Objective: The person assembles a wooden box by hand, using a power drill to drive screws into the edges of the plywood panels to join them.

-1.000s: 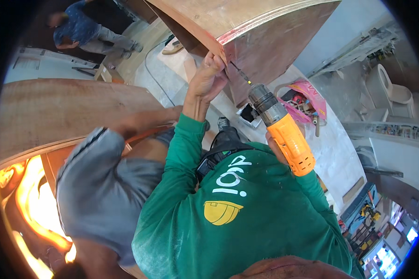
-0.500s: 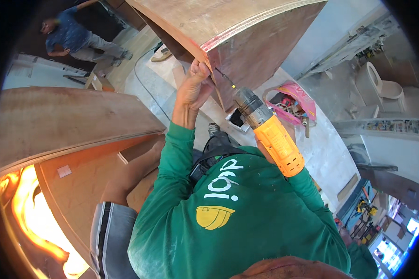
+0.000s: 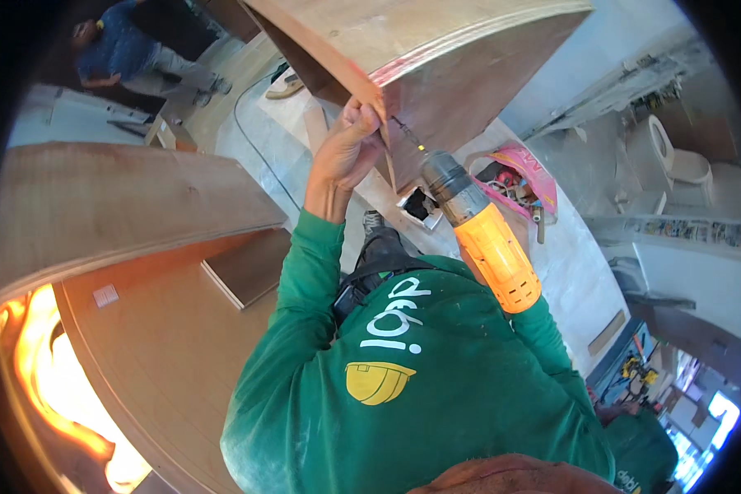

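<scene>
My left hand (image 3: pixel 346 156) is closed on the thin front edge of a plywood cabinet (image 3: pixel 461 90), fingertips near its corner. A yellow and black power drill (image 3: pixel 490 247) is in my right hand (image 3: pixel 471 265), which is mostly hidden behind the drill's body. The long thin bit (image 3: pixel 405 132) points up and left, its tip at the cabinet's edge, close to my left fingers. Whether the tip has entered the wood I cannot tell. Reddish marks run along the cabinet's layered upper edge.
A pink bag of tools (image 3: pixel 514 181) lies on the floor right of the drill. Another curved plywood cabinet (image 3: pixel 132 214) stands at my left, with a loose board (image 3: pixel 247 267) by it. A cable (image 3: pixel 255 140) crosses the floor. One person (image 3: pixel 132 49) stands far left; a green sleeve (image 3: pixel 638 449) shows lower right.
The bare arm and grey shorts of someone at my left have gone from view, baring the loose board. The drill and my left hand stay at the cabinet's edge. The view has shifted slightly.
</scene>
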`<state>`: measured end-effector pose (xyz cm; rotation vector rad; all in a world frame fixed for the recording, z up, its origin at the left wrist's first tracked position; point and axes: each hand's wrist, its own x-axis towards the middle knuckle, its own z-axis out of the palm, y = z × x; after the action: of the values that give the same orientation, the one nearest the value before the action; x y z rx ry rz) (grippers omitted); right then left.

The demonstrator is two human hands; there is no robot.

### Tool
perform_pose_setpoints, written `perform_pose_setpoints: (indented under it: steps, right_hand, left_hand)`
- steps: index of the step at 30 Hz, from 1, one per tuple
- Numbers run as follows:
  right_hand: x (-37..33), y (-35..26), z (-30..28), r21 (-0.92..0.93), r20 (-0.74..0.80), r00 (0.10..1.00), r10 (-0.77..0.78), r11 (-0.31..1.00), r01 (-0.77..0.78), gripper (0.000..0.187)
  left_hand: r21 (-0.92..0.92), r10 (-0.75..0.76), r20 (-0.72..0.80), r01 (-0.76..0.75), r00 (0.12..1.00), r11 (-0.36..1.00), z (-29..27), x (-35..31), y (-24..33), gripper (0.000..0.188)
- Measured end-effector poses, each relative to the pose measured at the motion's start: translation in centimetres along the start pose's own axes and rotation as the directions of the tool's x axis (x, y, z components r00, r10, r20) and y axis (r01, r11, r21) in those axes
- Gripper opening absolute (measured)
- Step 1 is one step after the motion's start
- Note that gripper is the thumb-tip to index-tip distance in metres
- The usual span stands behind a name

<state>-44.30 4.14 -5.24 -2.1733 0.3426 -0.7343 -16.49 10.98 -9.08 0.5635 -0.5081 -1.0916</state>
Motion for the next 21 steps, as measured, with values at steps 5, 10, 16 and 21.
perform_pose_setpoints:
  steps: [5, 10, 16, 21]
  right_hand:
    - [-0.8, 0.2, 0.1, -0.333, -0.023, 0.997, -0.068, 0.941, 0.056, 0.018]
    - [-1.5, -0.2, 0.7, -0.253, -0.054, 0.997, 0.048, 0.965, -0.06, 0.026]
    - [-1.1, -0.6, 0.6, -0.29, -0.072, 0.993, -0.09, 0.955, 0.065, 0.02]
    - [-1.0, -0.1, 0.8, -0.01, -0.046, 0.997, 0.055, 0.998, -0.055, 0.022]
  left_hand:
    - [-0.021, -0.033, 0.064, 0.035, 0.997, 0.999, -0.8, 0.9, 0.1, 0.09]
    - [-0.064, 0.152, -0.278, -0.177, 0.949, 0.982, 0.5, 4.7, 3.0, 0.105]
    - [0.123, 0.483, -0.352, -0.472, 0.802, 0.873, 5.5, 7.8, 2.5, 0.099]
    - [0.281, 0.521, -0.305, -0.447, 0.797, 0.849, 1.3, 8.1, 2.1, 0.101]
